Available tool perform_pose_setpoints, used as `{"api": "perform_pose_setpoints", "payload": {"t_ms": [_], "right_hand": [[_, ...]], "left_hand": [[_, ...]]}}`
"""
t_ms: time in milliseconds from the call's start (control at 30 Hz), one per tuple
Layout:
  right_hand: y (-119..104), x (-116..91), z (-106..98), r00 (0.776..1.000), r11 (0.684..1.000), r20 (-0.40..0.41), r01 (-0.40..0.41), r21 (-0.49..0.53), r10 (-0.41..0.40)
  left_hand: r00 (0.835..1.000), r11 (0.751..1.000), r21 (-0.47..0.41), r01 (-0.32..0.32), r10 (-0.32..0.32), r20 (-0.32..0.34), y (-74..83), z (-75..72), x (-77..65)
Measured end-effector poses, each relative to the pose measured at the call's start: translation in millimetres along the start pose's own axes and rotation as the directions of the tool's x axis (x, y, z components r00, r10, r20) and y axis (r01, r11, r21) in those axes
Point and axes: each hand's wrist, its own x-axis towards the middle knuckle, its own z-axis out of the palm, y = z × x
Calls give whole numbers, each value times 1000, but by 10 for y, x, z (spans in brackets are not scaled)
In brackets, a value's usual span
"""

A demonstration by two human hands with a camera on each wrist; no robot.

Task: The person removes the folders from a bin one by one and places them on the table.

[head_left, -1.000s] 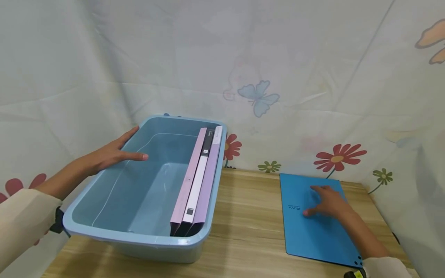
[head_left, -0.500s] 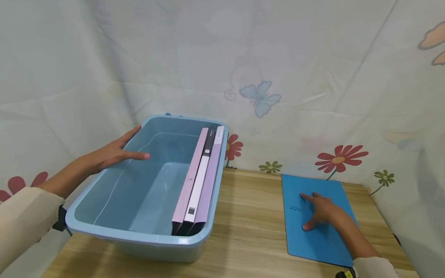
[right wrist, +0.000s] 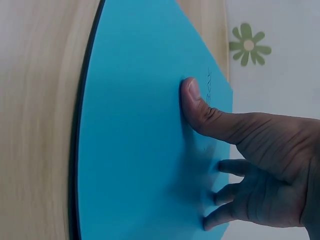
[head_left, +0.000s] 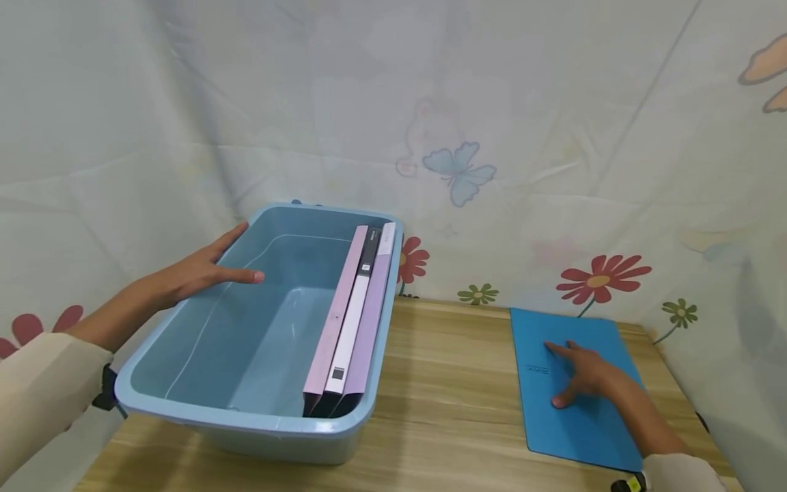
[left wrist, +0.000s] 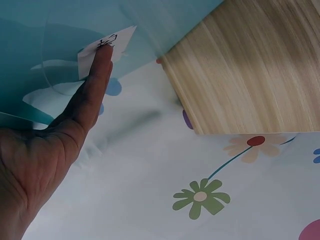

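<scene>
My left hand [head_left: 193,277] lies over the left rim of a light blue plastic tub [head_left: 264,425], thumb on the inner side. In the left wrist view its straight fingers lie along the tub's outer wall, over a white label [left wrist: 86,62] with handwriting. My right hand [head_left: 587,376] touches a flat blue folder [head_left: 550,427] on the table, its thumb and fingertips spread on the cover. Small dark lettering and a dark edge show on the folder in the right wrist view. Inside the tub, along its right wall, stand a pink folder [head_left: 335,314], a black-and-white one [head_left: 349,328] and a purple one [head_left: 367,328].
The wood-grain table [head_left: 449,383] extends between tub and folder. Behind it hangs a pale sheet [head_left: 522,137] printed with flowers and butterflies, also coming down at both sides. The tub's back end is close to the sheet.
My right hand has first shifted left across the blue folder, then moved right together with the folder. The left hand and the tub have kept their place.
</scene>
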Motion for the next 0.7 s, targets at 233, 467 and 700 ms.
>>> {"api": "perform_pose_setpoints", "payload": {"t_ms": [233, 467, 700], "right_hand": [[319, -36, -59, 999, 999, 6, 36, 6, -36], [575, -65, -114, 999, 1000, 17, 27, 5, -27], [675, -76, -103, 1000, 1000, 23, -4, -1, 4]], "left_hand": [[1000, 1000, -1, -8, 8, 2, 10, -7, -4], [1000, 1000, 16, 2, -2, -2, 37, -15, -7], [1000, 1000, 9, -5, 5, -3, 30, -5, -13]]}}
